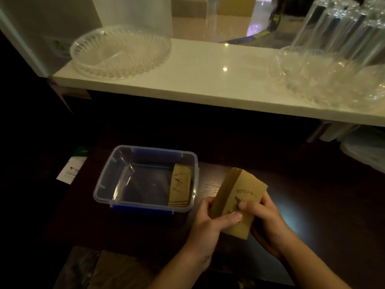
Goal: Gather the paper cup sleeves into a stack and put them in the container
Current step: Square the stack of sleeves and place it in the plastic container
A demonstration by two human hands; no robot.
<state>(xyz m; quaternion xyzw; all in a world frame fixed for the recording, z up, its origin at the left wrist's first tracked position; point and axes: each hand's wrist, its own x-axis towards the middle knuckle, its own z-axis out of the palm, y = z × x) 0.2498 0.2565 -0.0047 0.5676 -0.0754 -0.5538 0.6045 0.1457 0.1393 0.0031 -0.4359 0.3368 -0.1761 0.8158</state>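
Both hands clasp kraft sleeve stack [239, 203] just right of clear container [143, 205]: left hand [208, 224], right hand [264, 215]. More sleeves [180, 186] inside container, right end. Dark wood table [312, 195]; white shelf [208, 80] above with clear platter [119, 51], plastic cups [333, 28]. Room dim.

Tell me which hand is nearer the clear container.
Left. The left hand grips the sleeves just right of the container; the right hand holds their far side.

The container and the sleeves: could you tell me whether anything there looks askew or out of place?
Nothing is spilled or damaged. The sleeves in the container lean against its right wall rather than lying flat.
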